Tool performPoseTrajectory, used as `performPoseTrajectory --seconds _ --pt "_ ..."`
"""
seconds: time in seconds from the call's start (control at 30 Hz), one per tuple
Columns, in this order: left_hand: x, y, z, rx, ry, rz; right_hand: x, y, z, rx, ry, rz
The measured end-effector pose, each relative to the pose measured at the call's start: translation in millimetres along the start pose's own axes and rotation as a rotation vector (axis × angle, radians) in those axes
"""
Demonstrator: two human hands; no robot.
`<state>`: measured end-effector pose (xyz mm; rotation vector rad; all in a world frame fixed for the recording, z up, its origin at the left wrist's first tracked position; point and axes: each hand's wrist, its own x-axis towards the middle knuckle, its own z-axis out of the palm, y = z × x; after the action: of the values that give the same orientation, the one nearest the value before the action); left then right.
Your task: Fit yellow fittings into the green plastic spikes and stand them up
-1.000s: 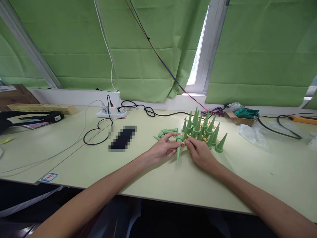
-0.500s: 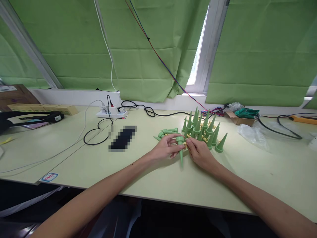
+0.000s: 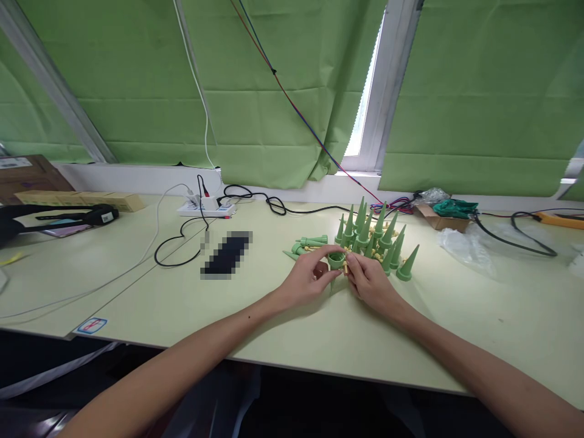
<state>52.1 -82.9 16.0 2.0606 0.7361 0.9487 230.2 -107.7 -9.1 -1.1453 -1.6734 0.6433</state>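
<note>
Quite close before upright green cones (image 3: 364,236), two-handed fine work.
Right of frame centre, left hand (image 3: 305,278) grips a hollow green spike (image 3: 336,263) by its rim; right hand (image 3: 371,280) pinches a yellow fitting (image 3: 345,268) beside it. Best, probably: brace the rim, align squarely, press gently.

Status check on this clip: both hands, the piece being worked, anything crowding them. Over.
Left hand holding green cone, cupped end up. Right hand pinching small yellow part beside it. Standing green cones close beyond right hand.
</note>
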Motion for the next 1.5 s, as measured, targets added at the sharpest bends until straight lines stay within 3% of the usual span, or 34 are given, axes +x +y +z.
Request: performPoseTrajectory --seconds 0.17,0.33,0.67,1.13,1.5 --pt "0 -3 0.3 0.084 0.028 0.073 1 2 1 0.13 -0.033 0.06" --pt "1 -5 -1.0 0.107 0.036 0.02 0 -4 2 0.18 -0.033 0.104" --pt "5 -8 -0.7 -0.09 0.183 -0.077 -1 -7 -1 -0.008 0.028 0.015" --pt "15 -13 -5.2 -0.665 0.042 -0.425 1 -7 -4 -0.238 0.007 -0.152" --pt "12 -12 -11.3 -0.703 -0.072 -0.462 2 -7 -3 -0.259 -0.034 -0.19"
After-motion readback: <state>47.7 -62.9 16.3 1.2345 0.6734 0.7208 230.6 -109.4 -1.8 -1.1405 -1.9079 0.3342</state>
